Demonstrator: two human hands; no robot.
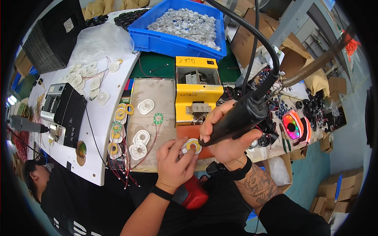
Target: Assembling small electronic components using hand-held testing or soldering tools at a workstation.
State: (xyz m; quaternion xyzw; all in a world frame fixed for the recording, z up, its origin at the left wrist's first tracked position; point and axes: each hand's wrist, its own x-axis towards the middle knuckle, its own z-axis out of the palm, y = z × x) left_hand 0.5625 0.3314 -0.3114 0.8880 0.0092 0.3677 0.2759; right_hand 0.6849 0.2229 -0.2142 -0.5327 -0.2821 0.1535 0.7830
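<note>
My right hand [230,151] is wrapped round a thick black corded tool [236,120], likely an electric screwdriver, which slants down to the left. My left hand [173,159] pinches a small white plastic housing [198,149] with a yellow ring [190,143] in it. The tool's lower end is close to the housing; whether they touch is hidden by my fingers. Left of my left hand lie white housings [140,137] and a green ring-shaped circuit board [158,118] with red wires. Just beyond my hands stands a yellow screw feeder [199,96].
A blue bin [177,44] of white parts stands at the back. On the left white table [94,165] are a black machine [65,114] and more housings. A co-worker [37,177] sits lower left. To the right lie a glowing coloured light [291,125] and pliers [284,139].
</note>
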